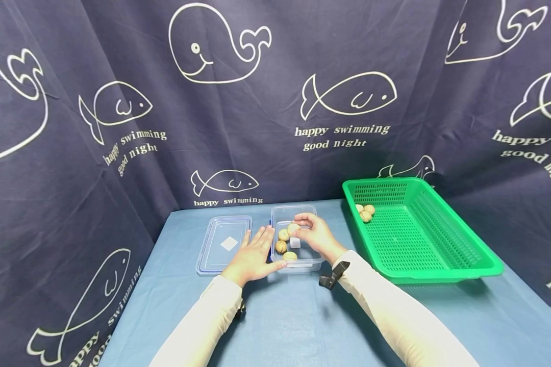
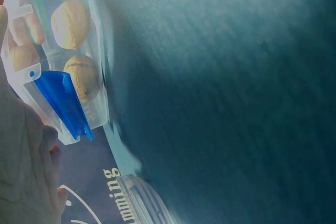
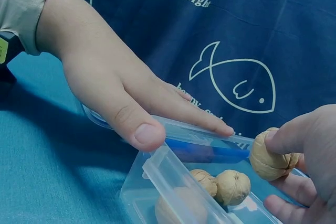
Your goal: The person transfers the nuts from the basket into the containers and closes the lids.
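Observation:
My right hand (image 1: 320,238) pinches a walnut (image 3: 270,156) between thumb and fingers, over the inside of a clear plastic container (image 1: 303,264). Below it, several walnuts lie in the container, among them one in the near part (image 1: 290,256) and another by the left wall (image 1: 281,246). With fingers straight, my left hand (image 1: 252,259) rests along the container's left side, thumb at the near rim corner. A blue locking flap (image 2: 63,100) hangs on that side, in the left wrist view.
A clear lid (image 1: 215,255) with a blue-tinted edge lies left of the container. To the right stands a large green perforated basket (image 1: 422,278), with a few walnuts (image 1: 366,216) in its far left corner. A dark printed curtain (image 1: 275,127) rises behind the blue-covered table (image 1: 284,326).

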`<action>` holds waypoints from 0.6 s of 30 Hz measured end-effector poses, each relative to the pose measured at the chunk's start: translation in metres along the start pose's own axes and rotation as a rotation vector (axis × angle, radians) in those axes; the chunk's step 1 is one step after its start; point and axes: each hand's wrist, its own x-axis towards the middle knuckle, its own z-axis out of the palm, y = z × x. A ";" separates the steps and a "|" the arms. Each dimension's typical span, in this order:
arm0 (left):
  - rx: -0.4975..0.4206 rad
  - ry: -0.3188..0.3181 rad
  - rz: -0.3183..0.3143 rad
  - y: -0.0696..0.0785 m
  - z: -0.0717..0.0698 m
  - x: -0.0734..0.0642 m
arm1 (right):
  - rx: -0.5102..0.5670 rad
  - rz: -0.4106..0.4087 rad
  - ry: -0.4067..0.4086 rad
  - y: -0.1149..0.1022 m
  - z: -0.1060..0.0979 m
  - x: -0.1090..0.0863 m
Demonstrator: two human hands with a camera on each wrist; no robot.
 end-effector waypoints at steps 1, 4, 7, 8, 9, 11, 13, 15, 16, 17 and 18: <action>-0.001 -0.001 -0.001 0.000 0.000 0.000 | -0.001 0.002 -0.001 0.001 0.000 0.001; -0.004 -0.001 -0.001 0.000 0.000 0.000 | 0.001 0.012 -0.009 0.010 0.000 0.006; -0.005 -0.003 0.000 0.001 -0.001 0.000 | 0.005 0.012 -0.007 0.024 0.000 0.014; -0.005 -0.003 0.000 0.001 -0.001 0.000 | 0.008 0.011 -0.004 0.029 0.000 0.016; -0.005 -0.004 0.001 0.001 -0.001 0.000 | 0.011 0.012 -0.001 0.033 0.001 0.018; -0.003 -0.005 0.001 0.001 -0.002 0.000 | 0.012 0.012 0.012 0.037 0.001 0.019; 0.001 -0.005 0.002 0.002 -0.002 0.000 | 0.008 0.014 0.025 0.038 0.002 0.020; 0.003 -0.004 0.003 0.002 -0.002 -0.001 | -0.004 0.016 0.034 0.037 0.002 0.020; 0.005 -0.003 0.004 0.002 -0.002 -0.001 | -0.006 0.012 0.040 0.036 0.002 0.020; 0.006 -0.002 0.005 0.002 -0.003 -0.001 | -0.006 0.008 0.044 0.035 0.002 0.021; 0.009 -0.001 0.007 0.002 -0.003 -0.001 | -0.005 -0.001 0.047 0.034 0.002 0.021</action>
